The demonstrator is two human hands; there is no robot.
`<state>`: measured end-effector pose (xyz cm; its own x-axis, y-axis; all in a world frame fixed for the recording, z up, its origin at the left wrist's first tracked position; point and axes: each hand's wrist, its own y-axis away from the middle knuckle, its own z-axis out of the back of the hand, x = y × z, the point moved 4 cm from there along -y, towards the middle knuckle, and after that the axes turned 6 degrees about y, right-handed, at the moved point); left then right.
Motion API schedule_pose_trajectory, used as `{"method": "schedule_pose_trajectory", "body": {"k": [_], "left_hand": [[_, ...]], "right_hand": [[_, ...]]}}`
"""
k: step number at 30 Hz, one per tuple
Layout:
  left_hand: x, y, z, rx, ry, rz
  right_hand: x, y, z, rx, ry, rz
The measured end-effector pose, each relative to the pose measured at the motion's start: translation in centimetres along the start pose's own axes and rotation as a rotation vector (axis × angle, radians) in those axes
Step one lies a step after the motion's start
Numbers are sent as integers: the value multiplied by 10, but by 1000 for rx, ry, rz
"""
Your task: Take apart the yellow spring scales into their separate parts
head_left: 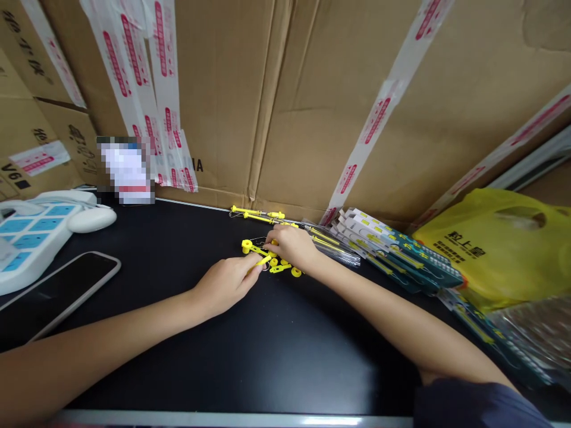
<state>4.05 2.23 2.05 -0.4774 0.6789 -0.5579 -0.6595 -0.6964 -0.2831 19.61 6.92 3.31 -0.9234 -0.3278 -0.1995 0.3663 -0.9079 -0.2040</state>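
My left hand [229, 280] is closed with fingers pinched on a slim yellow plastic piece [264, 260]. Close beside it on the right, my right hand [292, 242] bends down over a small heap of yellow plastic parts [280, 269]. Its fingers are drawn together, and what lies between them is hidden. A yellow part with a round knob [247, 245] sticks out just beyond my left fingertips. Behind my hands, several thin yellow rods with metal shafts and wire loops [256, 213] lie along the back of the black table [285, 362].
To the right are a stack of carded packages [392, 246], clear plastic sleeves [341, 254] and a yellow plastic bag [495, 244]. A white power strip [53, 220] and a phone [66, 291] lie left. Taped cardboard boxes [223, 89] wall off the back.
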Motion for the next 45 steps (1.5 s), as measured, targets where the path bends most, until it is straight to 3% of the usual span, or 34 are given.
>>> {"method": "schedule_pose_trajectory", "body": {"k": [4, 7, 10, 14, 16, 22, 27, 34, 40, 45], "left_hand": [[2, -1, 0, -1, 13, -23], [2, -1, 0, -15, 12, -77], [0, 1, -3, 15, -9, -129], [-4, 3, -6, 67, 12, -132], [-4, 3, -3, 15, 50, -100], [5, -2, 15, -282, 245, -80], [18, -7, 17, -371, 466, 9], [19, -8, 12, -351, 619, 26], [21, -12, 5, -305, 913, 128], [20, -14, 4, -287, 960, 103]], "right_hand": [[-5, 11, 10, -87, -112, -40], [1, 29, 23, -122, -421, 11], [15, 52, 29, -67, -742, 108], [25, 72, 21, -3, -854, 107], [22, 74, 14, 13, -937, 63], [2, 65, -3, 19, -1280, -93], [-6, 64, -7, -16, -1406, -136], [-1, 64, -9, -24, -1503, -161], [6, 66, -15, 35, -1564, -173], [10, 66, -17, 108, -1559, -122]]}}
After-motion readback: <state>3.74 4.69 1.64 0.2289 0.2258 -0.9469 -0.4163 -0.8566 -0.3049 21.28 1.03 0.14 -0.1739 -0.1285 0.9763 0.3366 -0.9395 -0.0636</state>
